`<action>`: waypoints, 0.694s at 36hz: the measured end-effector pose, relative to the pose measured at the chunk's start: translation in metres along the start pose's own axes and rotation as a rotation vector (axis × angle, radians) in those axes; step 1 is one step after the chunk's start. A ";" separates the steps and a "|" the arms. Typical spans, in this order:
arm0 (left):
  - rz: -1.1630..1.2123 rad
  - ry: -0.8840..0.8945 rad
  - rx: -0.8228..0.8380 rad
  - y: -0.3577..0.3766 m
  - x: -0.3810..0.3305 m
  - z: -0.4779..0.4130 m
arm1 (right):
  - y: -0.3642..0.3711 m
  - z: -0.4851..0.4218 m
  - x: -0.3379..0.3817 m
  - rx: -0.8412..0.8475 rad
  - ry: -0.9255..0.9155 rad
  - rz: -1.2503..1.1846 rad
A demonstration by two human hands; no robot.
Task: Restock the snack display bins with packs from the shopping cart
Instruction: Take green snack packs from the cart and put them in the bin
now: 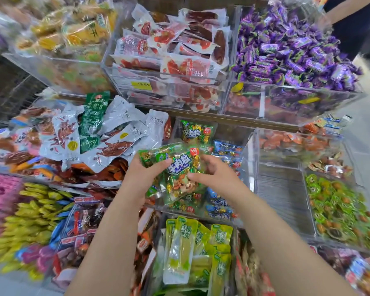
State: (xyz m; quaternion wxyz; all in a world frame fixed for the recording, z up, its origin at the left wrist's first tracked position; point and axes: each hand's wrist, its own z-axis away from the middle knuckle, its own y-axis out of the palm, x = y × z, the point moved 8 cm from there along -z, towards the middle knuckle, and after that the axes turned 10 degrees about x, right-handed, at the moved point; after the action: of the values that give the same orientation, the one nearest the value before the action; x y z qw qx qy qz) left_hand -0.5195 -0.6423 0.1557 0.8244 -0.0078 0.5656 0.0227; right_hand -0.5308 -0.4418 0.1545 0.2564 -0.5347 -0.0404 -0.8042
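Note:
A green beef-cube snack pack (179,167) hangs over a clear acrylic bin (249,159) in the middle tier. My left hand (145,169) grips the pack's upper left edge, thumb across its front. My right hand (214,171) holds the right side, fingers curled onto it. Inside the bin stand another green pack (195,132) and several blue packs (226,150) of the same snack. More green and blue packs (218,208) show through the bin's front wall. No shopping cart is in view.
Clear bins surround it: white chicken-feet pouches (107,135) at left, red meat packs (175,54) and purple candies (293,52) above, a bare bin (282,189) at right, green bamboo-shoot packs (192,248) below. A person's arm (340,11) is at top right.

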 end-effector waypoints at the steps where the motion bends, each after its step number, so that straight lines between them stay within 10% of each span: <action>1: -0.016 -0.007 -0.008 0.000 0.000 0.000 | 0.003 -0.004 -0.006 0.069 0.042 -0.026; 7: -0.124 -0.080 -0.175 -0.015 0.002 -0.002 | -0.023 -0.026 -0.026 0.029 0.092 -0.146; 15: -0.033 -0.045 -0.187 -0.030 0.003 -0.010 | -0.070 -0.073 -0.027 -0.448 -0.057 -0.001; 25: 0.050 -0.062 -0.160 -0.033 0.010 -0.011 | -0.049 -0.113 -0.044 -0.332 0.075 0.174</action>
State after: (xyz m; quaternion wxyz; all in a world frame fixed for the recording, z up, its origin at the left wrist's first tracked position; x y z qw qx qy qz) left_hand -0.5251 -0.6758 0.1421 0.8373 -0.0589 0.5363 0.0885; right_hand -0.6351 -0.4219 0.0780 0.2346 -0.5409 0.1486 -0.7939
